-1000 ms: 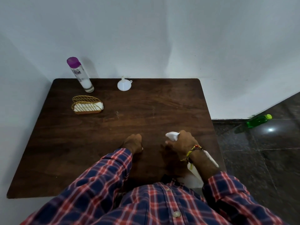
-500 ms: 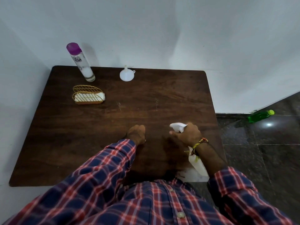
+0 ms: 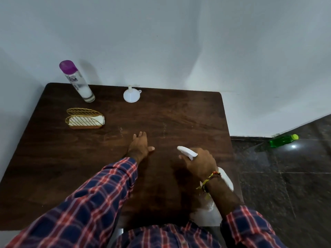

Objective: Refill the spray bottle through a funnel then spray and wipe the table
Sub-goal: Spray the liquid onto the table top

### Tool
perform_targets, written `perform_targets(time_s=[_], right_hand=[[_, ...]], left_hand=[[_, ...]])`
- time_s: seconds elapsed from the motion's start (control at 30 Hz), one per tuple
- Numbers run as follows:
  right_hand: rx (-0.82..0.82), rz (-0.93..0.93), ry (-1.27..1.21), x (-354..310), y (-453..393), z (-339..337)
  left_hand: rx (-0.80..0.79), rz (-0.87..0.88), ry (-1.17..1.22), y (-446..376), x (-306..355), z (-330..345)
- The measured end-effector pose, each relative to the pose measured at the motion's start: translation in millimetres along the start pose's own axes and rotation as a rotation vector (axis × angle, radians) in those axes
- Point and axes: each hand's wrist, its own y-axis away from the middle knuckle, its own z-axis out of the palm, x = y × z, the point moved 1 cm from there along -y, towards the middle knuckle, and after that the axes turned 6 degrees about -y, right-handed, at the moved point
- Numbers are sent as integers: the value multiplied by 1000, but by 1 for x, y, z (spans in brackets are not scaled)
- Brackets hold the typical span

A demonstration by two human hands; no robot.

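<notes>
Dark wood worktop (image 3: 53, 167). Right hand (image 3: 200, 162), at 4 o'clock, grips the white spray bottle (image 3: 187, 152), nozzle toward 10 o'clock. Left hand (image 3: 139, 145) lies flat, fingers spread, holding nothing. Funnel (image 3: 132, 95) stands unused at 12 o'clock. Judged step: spraying; next, fetch a napkin from the holder (image 3: 85, 119) at 10 o'clock and wipe.

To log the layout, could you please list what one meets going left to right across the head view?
Purple-capped clear bottle → gold wire napkin holder → white plastic funnel → left hand → right hand gripping white spray bottle → green bottle on floor.
</notes>
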Motion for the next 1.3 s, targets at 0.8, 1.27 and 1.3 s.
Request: perform_targets(time_s=[0.8, 1.27, 1.3], right_hand=[[3, -155, -633, -48, -184, -17], [223, -219, -960, -73, -288, -36], [235, -187, -936, -70, -291, -34]], left_hand=[[-178, -29, -163, -46, -5, -5], [-172, 27, -206, -46, -8, -2], [-160, 42, -218, -46, -8, -3]])
